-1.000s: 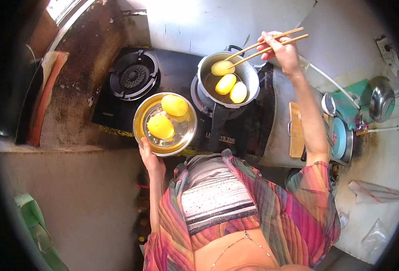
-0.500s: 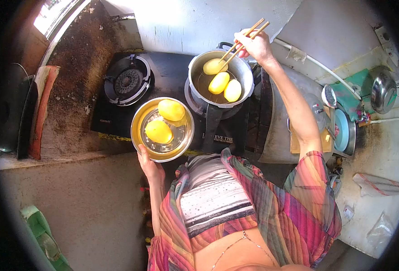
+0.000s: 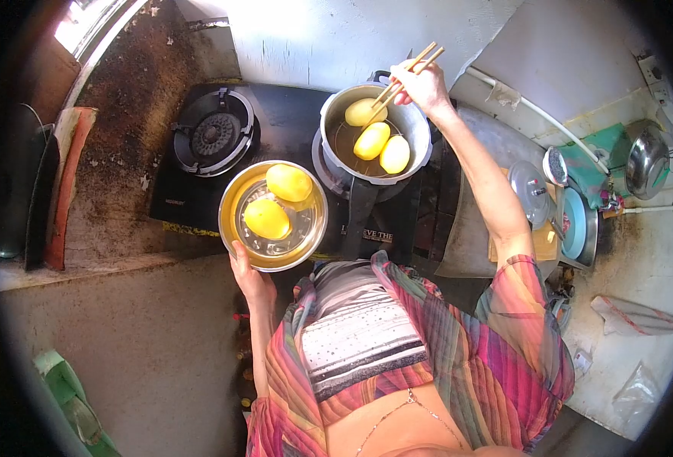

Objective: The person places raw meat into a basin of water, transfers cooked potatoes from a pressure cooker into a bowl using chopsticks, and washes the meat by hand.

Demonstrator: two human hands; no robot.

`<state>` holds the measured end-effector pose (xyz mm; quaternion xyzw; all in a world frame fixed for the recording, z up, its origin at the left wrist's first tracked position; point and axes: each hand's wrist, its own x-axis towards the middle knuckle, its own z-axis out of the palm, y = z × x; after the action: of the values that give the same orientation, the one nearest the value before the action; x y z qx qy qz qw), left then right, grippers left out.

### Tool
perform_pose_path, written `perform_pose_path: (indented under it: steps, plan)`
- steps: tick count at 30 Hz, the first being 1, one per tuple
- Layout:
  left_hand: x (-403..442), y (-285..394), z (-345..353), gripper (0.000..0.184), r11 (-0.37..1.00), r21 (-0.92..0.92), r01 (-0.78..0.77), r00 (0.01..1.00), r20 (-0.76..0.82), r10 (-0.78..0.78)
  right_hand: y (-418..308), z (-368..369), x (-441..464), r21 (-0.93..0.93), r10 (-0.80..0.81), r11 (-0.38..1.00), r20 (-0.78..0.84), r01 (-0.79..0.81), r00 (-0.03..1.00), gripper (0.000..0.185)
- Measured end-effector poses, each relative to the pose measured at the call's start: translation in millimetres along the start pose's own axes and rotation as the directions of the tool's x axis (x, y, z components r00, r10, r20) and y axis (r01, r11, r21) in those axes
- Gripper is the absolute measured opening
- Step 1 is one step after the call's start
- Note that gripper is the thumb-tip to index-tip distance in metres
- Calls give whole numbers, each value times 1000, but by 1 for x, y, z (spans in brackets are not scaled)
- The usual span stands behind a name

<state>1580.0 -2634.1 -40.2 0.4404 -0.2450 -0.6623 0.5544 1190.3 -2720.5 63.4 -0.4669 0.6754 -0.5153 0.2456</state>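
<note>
My left hand grips the near rim of a shiny metal bowl, which holds two yellow, potato-like pieces. In my right hand is a pair of wooden chopsticks, pointing down into a metal pot on the right burner. Their tips touch the paler yellow piece at the far side of the pot. Two more yellow pieces, one in the middle and one at the right, lie in the pot, in shallow liquid.
A bare left burner sits on the black stovetop. The pot's black handle points toward me. At the right are a metal lid, a cutting board, a blue basin and a metal bowl on the wall.
My right hand has come lower and closer to the pot, with the chopsticks steeper and their tips on the far piece. The view has shifted, showing the lid at the right.
</note>
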Motion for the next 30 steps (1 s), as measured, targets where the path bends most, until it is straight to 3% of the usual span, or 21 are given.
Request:
perform_pose_path:
  steps: [6, 8, 10, 20, 25, 30]
  plan:
    - [4, 0, 1, 39, 1000, 6, 2, 1000, 22, -2, 16, -1, -2, 67, 16, 998, -59, -12, 998, 16]
    - [6, 0, 2, 39, 1000, 1, 1, 1000, 25, -1, 21, -6, -4, 193, 37, 981, -64, -24, 997, 16]
    - [7, 1, 2, 40, 1000, 21, 21, 1000, 10, -22, 34, -11, -5, 171, 25, 985, -54, -15, 998, 21]
    - [15, 0, 6, 42, 999, 41, 23, 1000, 12, -24, 64, -33, -28, 470, 227, 859, 6, -203, 974, 22]
    - [28, -8, 5, 41, 999, 18, 50, 998, 31, -51, 70, -40, -45, 602, 183, 784, 5, -149, 983, 23]
    - [29, -2, 12, 39, 999, 13, 43, 995, 84, -44, 6, -31, -59, 615, 33, 785, 70, -69, 997, 24]
